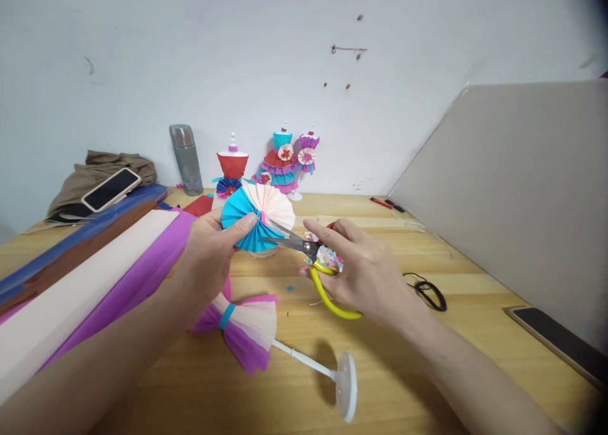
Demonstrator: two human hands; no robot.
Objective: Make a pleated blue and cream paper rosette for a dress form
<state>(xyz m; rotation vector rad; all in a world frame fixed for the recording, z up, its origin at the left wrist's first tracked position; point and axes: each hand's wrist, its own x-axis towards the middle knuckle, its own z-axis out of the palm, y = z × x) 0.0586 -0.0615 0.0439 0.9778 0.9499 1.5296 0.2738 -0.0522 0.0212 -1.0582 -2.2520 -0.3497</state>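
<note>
Pinched in my left hand (pixel 221 239) is a pleated paper rosette (pixel 275 204), half blue and half pale cream, with a small pink centre. My right hand (pixel 356 264) grips scissors (pixel 327 296) with yellow handles. Their parted blades point left and overlap the rosette's lower right edge; whether they cut into paper I cannot tell. Below my left hand lies a mini dress form with a white stand (pixel 346 384), wearing a purple and cream paper dress (pixel 251 324) with a blue band. A heap of paper scraps (pixel 327 258) shows partly behind the scissors.
Dressed mini mannequins (pixel 232 166) stand along the wall. Coloured paper sheets (pixel 109 258) stretch across the left side. A bottle (pixel 187 159), a phone (pixel 111 190) on brown cloth (pixel 95 169), a black hair tie (pixel 430 294), a red pen (pixel 380 202) and another phone (pixel 560 340) surround the work area.
</note>
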